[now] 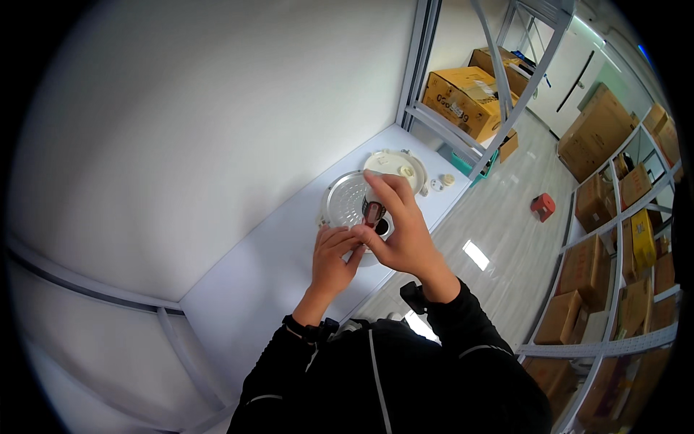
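My right hand point(406, 231) grips a small bottle point(373, 213) with a dark red and white label between the thumb and fingers, tilted over a round silver tray point(334, 195) with a pattern of small holes. My left hand point(335, 262) is curled just left of it, with its fingertips meeting the right thumb near the bottle's lower end. Whatever those left fingers pinch is hidden. Beside the bottle, partly behind the right hand, shows a dark round opening with a pale rim point(382, 227).
A cream round tray point(383, 160) with small pale parts lies farther along the white table point(260, 278). Small round pieces point(448, 179) rest near its right edge. Metal posts and cardboard boxes point(463, 101) stand at the far end; a red stool point(542, 207) and loaded shelves point(594, 347) are to the right.
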Demonstrator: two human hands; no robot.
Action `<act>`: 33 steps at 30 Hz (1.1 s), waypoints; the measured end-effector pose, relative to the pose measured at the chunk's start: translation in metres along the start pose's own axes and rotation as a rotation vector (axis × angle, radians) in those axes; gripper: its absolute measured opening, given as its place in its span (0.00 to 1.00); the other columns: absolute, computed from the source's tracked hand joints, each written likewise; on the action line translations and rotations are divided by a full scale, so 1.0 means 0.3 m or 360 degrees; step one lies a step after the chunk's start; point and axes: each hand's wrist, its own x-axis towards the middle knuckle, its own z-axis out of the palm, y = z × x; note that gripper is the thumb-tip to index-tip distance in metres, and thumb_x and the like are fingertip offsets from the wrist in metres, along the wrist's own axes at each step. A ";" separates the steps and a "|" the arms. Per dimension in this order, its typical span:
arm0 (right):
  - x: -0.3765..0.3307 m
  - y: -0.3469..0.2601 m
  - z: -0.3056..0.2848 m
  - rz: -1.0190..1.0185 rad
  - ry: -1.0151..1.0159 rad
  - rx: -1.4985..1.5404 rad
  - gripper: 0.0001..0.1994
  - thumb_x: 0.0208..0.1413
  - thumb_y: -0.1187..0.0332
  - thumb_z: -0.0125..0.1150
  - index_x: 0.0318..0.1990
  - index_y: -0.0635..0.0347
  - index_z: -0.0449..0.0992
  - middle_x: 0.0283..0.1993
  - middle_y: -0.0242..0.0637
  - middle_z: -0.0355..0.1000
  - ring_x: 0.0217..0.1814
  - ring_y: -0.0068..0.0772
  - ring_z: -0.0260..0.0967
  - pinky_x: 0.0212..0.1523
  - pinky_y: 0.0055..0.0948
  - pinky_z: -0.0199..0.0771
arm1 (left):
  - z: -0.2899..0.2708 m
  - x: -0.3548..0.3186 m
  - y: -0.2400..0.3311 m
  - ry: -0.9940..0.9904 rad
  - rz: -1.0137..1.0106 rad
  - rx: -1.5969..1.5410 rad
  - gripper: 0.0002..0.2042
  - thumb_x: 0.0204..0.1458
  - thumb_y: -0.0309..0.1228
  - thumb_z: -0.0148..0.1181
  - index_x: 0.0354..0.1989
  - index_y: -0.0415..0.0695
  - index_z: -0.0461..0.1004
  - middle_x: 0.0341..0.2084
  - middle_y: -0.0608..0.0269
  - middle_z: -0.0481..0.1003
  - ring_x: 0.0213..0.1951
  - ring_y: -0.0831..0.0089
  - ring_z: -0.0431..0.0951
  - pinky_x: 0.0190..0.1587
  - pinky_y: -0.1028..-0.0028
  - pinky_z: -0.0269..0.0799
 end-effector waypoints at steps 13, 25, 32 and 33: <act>-0.008 0.102 -0.012 0.0163 0.0382 0.0361 0.37 0.57 0.79 0.70 0.73 0.67 0.60 0.59 0.51 0.74 0.53 0.34 0.77 0.50 0.32 0.80 | -0.005 0.007 0.007 -0.0030 -0.0093 -0.0026 0.08 0.49 0.29 0.74 0.39 0.49 0.86 0.44 0.69 0.84 0.56 0.60 0.79 0.69 0.47 0.63; -0.042 0.436 -0.238 0.0023 0.0650 0.0430 0.32 0.55 0.89 0.56 0.69 0.61 0.61 0.56 0.45 0.70 0.53 0.32 0.73 0.48 0.26 0.75 | -0.062 0.024 -0.087 0.0039 -0.0154 -0.0034 0.03 0.50 0.28 0.71 0.33 0.48 0.86 0.44 0.67 0.84 0.62 0.56 0.77 0.74 0.45 0.53; -0.057 0.719 -0.390 0.0258 0.0381 0.0392 0.22 0.49 0.85 0.54 0.54 0.64 0.70 0.46 0.40 0.72 0.46 0.30 0.69 0.43 0.25 0.70 | 0.011 0.210 0.161 0.0302 -0.0181 0.0191 0.07 0.49 0.30 0.69 0.34 0.41 0.84 0.43 0.57 0.83 0.53 0.53 0.80 0.66 0.48 0.66; -0.043 0.740 -0.405 0.0256 0.0387 0.0454 0.21 0.47 0.84 0.54 0.51 0.64 0.71 0.45 0.40 0.71 0.45 0.30 0.69 0.43 0.25 0.70 | 0.048 0.244 0.209 0.0307 -0.0167 0.0162 0.06 0.49 0.28 0.69 0.34 0.40 0.84 0.42 0.57 0.83 0.51 0.54 0.80 0.63 0.52 0.69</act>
